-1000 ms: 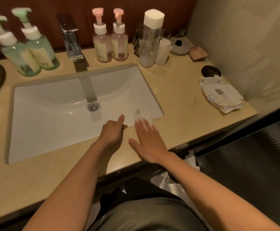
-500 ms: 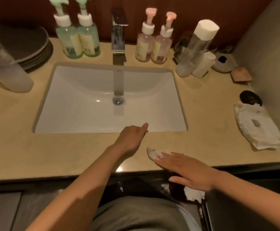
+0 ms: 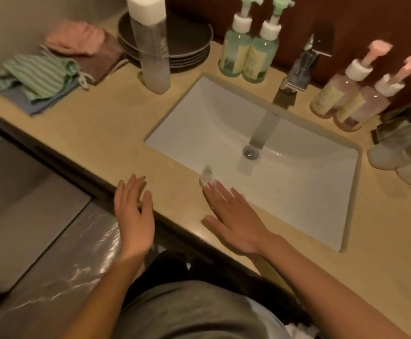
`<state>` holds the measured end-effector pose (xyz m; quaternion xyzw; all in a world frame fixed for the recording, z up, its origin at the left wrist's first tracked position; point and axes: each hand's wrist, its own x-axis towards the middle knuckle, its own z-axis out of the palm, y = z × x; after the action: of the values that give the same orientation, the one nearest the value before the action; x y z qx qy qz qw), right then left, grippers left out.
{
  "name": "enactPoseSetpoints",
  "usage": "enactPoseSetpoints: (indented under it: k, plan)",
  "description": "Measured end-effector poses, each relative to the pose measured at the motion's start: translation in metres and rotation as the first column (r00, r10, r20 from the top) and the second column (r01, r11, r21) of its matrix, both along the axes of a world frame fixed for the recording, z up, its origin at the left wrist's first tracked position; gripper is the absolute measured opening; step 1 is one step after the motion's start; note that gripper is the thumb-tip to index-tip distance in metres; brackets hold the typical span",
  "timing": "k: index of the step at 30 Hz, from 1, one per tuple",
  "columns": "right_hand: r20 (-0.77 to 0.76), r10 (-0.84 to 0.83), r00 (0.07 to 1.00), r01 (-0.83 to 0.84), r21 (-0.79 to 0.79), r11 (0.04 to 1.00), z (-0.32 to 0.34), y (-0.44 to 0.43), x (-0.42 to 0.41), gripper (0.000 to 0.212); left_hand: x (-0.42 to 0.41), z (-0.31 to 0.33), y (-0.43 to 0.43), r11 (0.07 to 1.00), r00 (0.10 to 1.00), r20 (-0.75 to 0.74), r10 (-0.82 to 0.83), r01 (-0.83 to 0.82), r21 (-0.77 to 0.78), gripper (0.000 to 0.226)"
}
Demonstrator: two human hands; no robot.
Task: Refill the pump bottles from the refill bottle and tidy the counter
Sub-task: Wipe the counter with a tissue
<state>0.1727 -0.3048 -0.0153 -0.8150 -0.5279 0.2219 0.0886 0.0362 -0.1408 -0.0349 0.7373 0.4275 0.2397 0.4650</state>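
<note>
Two green pump bottles [image 3: 248, 55] stand behind the sink's left corner. Right of the faucet [image 3: 302, 67] stand two pink pump bottles [image 3: 351, 99]. A tall clear refill bottle with a white cap [image 3: 153, 47] is upright on the counter [image 3: 106, 133], left of the sink [image 3: 297, 187]. My right hand [image 3: 236, 221] lies flat on the counter at the sink's front rim, its straight fingertips pressing a small white wipe [image 3: 206, 176]. Spread and holding nothing, my left hand [image 3: 134, 211] hovers over the counter's front edge.
A stack of dark plates [image 3: 187, 42] sits behind the refill bottle. Folded cloths, pink, brown and green-striped [image 3: 52, 67], lie at the far left. Blurred clear and white bottles [image 3: 400, 152] crowd the right edge. A grey floor drops away at the left.
The view has swung left. My left hand left the sink rim, moved left and spread flat. My right hand still presses the wipe, which now lies at the sink's front rim.
</note>
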Motion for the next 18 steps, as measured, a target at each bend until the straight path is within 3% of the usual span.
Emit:
enactPoseSetpoints:
  k: [3,7,14,18]
  plan:
    - [0.044,0.227,0.973,-0.227,-0.014,0.974,-0.004,0.015,-0.014,0.064,-0.013,0.003,-0.002,0.964,0.984,0.011,0.178,-0.172,-0.202,0.045]
    - [-0.014,0.390,0.921,-0.390,-0.007,0.921,0.003,-0.012,-0.019,0.064,-0.012,0.012,-0.013,0.856,0.956,0.086,0.280,-0.208,-0.473,0.051]
    - [-0.035,0.567,0.823,-0.565,-0.166,0.809,0.013,-0.115,0.022,0.064,-0.012,0.008,-0.039,0.805,0.972,0.100,0.211,-0.115,-0.582,0.054]
    - [-0.078,0.651,0.755,-0.649,-0.234,0.724,0.017,-0.131,0.058,0.064,-0.013,0.005,-0.038,0.784,0.979,0.100,0.176,-0.078,-0.615,0.056]
